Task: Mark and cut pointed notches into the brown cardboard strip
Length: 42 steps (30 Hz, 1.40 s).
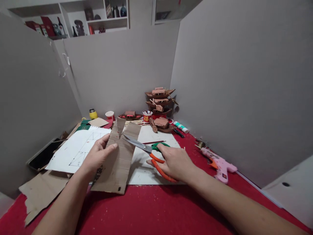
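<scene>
My left hand (101,151) grips a piece of brown cardboard (117,169) by its left side, thumb on top. A slit runs down from the cardboard's upper edge, and dark printed characters show near its lower left. In my right hand (172,160) is a pair of scissors (146,148), with one green and one orange handle. The blades point left and their tips meet the cardboard near the slit; how far they are parted is hard to tell. A white sheet (146,176) lies under the cardboard on the red table.
At left lie a paper with a line drawing (80,147) and a torn cardboard scrap (46,189). Brown model boats (160,93) are stacked at the back, beside a paper cup (147,117). A pink glue gun (217,160) and a black-handled cutter (179,133) lie at right.
</scene>
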Each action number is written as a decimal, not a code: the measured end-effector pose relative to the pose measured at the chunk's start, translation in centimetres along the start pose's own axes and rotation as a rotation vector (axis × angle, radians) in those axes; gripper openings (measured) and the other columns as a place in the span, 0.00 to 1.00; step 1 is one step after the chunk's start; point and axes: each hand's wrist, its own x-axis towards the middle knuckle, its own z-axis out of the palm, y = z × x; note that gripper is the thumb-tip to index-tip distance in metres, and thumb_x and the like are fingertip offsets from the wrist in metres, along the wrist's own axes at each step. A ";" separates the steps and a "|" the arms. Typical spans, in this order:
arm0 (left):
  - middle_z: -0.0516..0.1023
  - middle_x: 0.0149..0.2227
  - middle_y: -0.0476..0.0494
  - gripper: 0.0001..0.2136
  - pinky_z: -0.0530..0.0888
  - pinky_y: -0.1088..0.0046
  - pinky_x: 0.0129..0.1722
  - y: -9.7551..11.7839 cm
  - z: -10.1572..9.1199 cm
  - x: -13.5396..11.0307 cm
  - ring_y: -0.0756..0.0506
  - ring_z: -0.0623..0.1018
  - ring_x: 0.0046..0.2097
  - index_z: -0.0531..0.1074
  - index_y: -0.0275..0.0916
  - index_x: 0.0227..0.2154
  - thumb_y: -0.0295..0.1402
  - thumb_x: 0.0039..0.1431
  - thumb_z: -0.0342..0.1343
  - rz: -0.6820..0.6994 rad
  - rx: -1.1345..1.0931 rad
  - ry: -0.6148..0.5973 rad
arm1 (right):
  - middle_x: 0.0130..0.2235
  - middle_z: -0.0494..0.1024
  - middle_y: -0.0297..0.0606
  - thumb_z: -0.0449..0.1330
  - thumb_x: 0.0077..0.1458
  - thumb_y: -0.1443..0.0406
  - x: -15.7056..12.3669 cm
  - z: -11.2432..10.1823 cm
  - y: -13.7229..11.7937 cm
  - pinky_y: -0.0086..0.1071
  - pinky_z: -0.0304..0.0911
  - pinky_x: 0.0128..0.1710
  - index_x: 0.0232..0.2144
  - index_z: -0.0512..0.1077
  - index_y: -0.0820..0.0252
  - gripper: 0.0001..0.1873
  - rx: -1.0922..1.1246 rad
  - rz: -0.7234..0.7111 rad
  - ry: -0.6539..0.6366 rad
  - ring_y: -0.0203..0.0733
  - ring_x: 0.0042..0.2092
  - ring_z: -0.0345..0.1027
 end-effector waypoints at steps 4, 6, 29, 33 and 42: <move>0.81 0.44 0.42 0.22 0.75 0.70 0.38 0.4 -0.4 -0.1 0.39 0.79 0.41 0.73 0.38 0.51 0.38 0.53 0.62 0.031 0.106 0.004 | 0.32 0.82 0.44 0.51 0.59 0.45 0.0 -0.1 0.1 0.34 0.50 0.24 0.35 0.69 0.60 0.24 -0.023 -0.024 -0.009 0.54 0.32 0.76; 0.81 0.44 0.42 0.22 0.75 0.69 0.38 0.5 -0.4 -0.2 0.38 0.79 0.42 0.72 0.38 0.52 0.37 0.53 0.62 0.028 0.127 0.005 | 0.33 0.82 0.44 0.52 0.59 0.45 0.0 -0.3 0.1 0.33 0.49 0.24 0.35 0.69 0.60 0.24 -0.027 -0.027 -0.012 0.53 0.33 0.76; 0.82 0.39 0.44 0.25 0.76 0.68 0.35 0.7 0.5 -0.6 0.40 0.81 0.37 0.72 0.40 0.52 0.30 0.47 0.61 -0.131 -0.073 -0.015 | 0.30 0.81 0.42 0.55 0.56 0.45 0.7 -0.5 0.8 0.33 0.52 0.26 0.33 0.72 0.61 0.24 -0.030 -0.155 0.117 0.49 0.31 0.74; 0.83 0.37 0.45 0.17 0.75 0.70 0.33 0.5 0.4 -0.6 0.43 0.80 0.33 0.76 0.40 0.43 0.29 0.46 0.62 -0.137 -0.112 -0.041 | 0.28 0.80 0.42 0.56 0.55 0.46 1.0 -0.4 2.0 0.33 0.53 0.27 0.31 0.72 0.60 0.23 -0.062 -0.235 0.171 0.48 0.30 0.73; 0.83 0.37 0.44 0.20 0.76 0.67 0.36 0.3 0.6 -0.7 0.42 0.81 0.35 0.77 0.42 0.46 0.31 0.46 0.65 -0.223 -0.159 -0.134 | 0.25 0.77 0.42 0.53 0.57 0.48 2.3 -3.3 3.7 0.35 0.51 0.27 0.28 0.71 0.59 0.21 -0.259 -0.413 0.159 0.47 0.27 0.70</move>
